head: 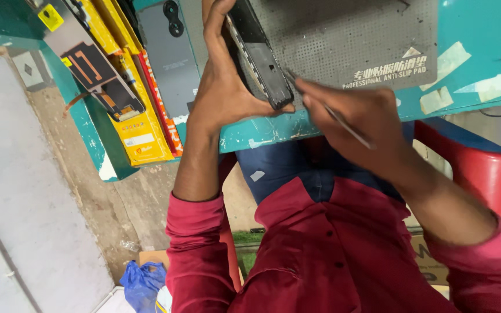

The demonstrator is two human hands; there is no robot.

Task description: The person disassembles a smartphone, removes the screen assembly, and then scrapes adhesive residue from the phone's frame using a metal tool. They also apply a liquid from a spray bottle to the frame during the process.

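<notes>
My left hand point(221, 87) grips a black phone body point(262, 58), holding it up on its long edge over the near edge of a grey perforated mat point(349, 35). My right hand point(360, 122) pinches a thin metal tool point(337, 117) like a pen. The tool's tip touches the phone's lower end, right next to my left thumb. Both arms wear red sleeves.
The mat lies on a teal table point(476, 75) with bits of tape stuck on it. At the left are yellow boxes point(137, 124), a phone screen with a flex cable point(97, 69) and a grey phone back cover point(172, 52). A red chair point(482, 162) is at the right, a blue bag point(143, 284) on the floor.
</notes>
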